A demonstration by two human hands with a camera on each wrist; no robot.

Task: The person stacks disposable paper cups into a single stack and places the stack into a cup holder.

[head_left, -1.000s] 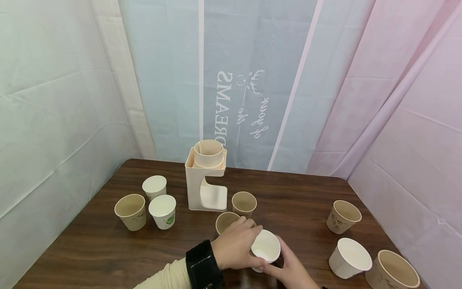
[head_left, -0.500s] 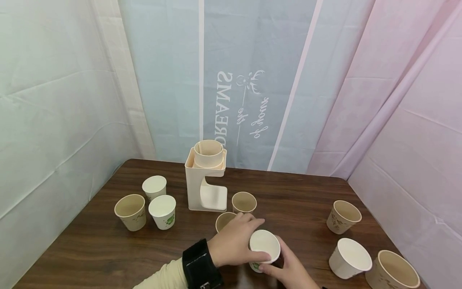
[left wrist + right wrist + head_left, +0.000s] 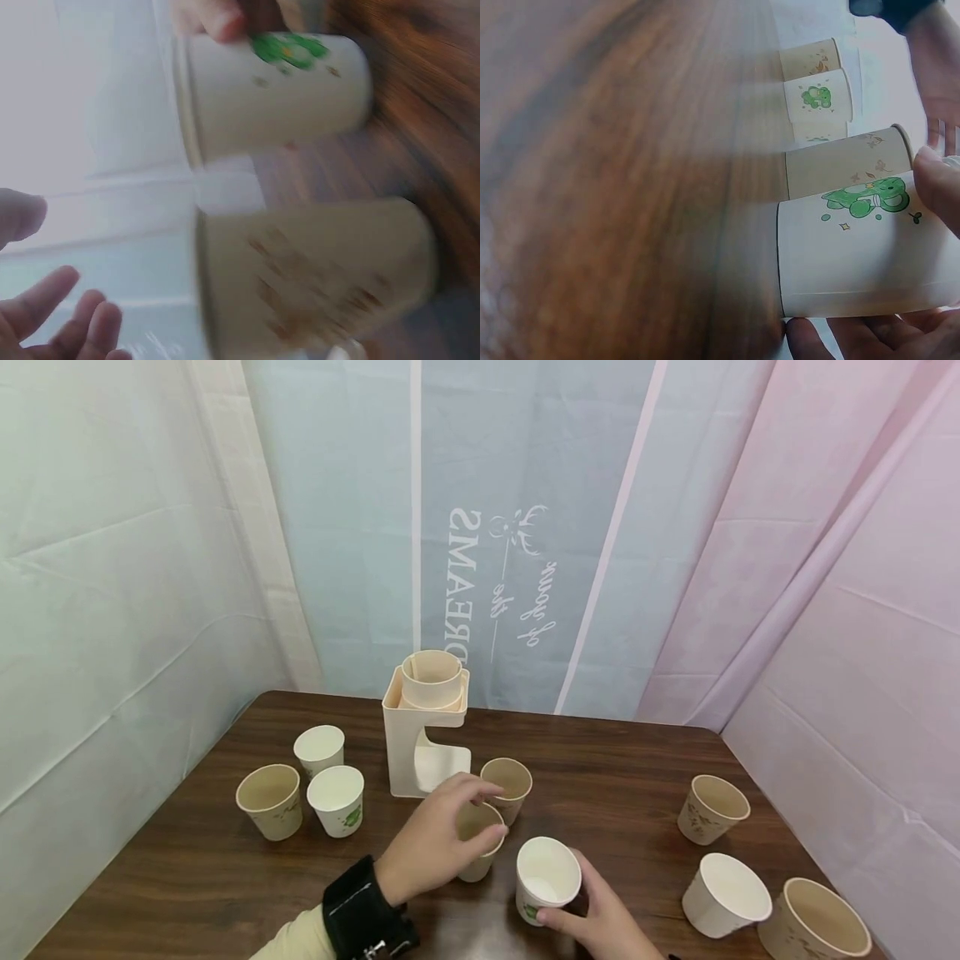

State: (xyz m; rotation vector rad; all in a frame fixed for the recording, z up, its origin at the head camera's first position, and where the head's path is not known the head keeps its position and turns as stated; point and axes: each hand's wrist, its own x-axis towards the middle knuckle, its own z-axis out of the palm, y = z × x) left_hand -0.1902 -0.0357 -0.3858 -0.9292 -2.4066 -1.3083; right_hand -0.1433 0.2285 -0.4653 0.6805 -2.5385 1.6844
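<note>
1. In the head view, we see the right hand [image 3: 603, 914] holding the white cup [image 3: 546, 883], thumb and fingers round its wall.
2. The cup stands upright over the near part of the tabletop [image 3: 600, 785]; the right wrist view shows the green print on its side and its base down at the surface.
3. We find the left hand [image 3: 427, 843] with a wide grip, thumb and fingers spread above the near tan cup [image 3: 474, 867]; the left wrist view shows those fingers apart from both cups.
4. The near tan cup is upright, just left of the white cup with a gap between. Close behind it stands the rear tan cup [image 3: 510, 781]; we cannot tell whether those two touch.
5. Left of the rear tan cup, we see the cream stand [image 3: 402, 747], with the cream cylinder [image 3: 433, 689] set in its top.
6. Well to the left are the left tan cup [image 3: 272, 810] and two white paper cups [image 3: 337, 806].
7. Well to the right, we count three more cups [image 3: 723, 897], one white and two tan.
</note>
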